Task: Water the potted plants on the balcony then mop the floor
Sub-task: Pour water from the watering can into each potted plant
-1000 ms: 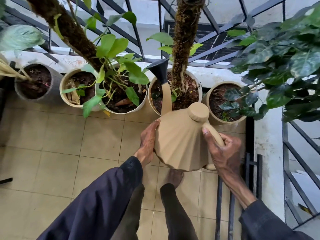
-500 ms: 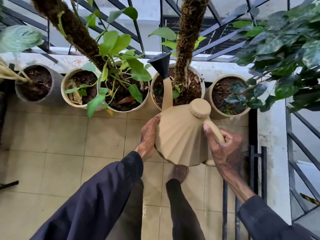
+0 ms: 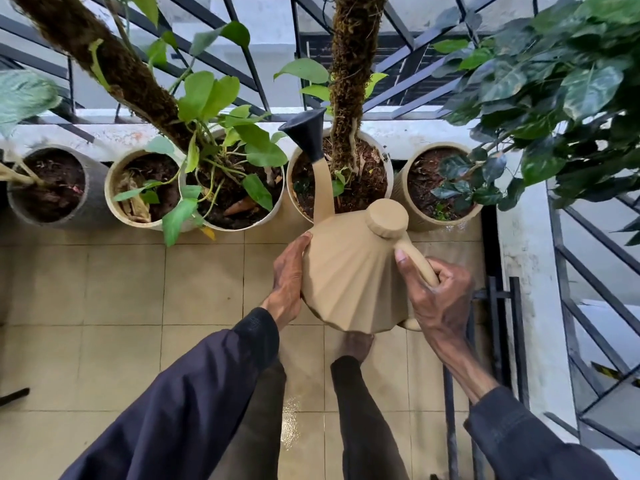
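Beneath the watering can (image 3: 349, 271), a foot (image 3: 355, 344) shows partly.

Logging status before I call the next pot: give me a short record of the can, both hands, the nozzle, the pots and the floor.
can: tan, held up with both hands
right hand: grips the handle
left hand: flat against the can's side
nozzle: black, over the soil of the pole pot
water: no stream visible
pots: five in a row by the railing; pole pot is fourth from the left
floor: tiled, wet patch near the feet
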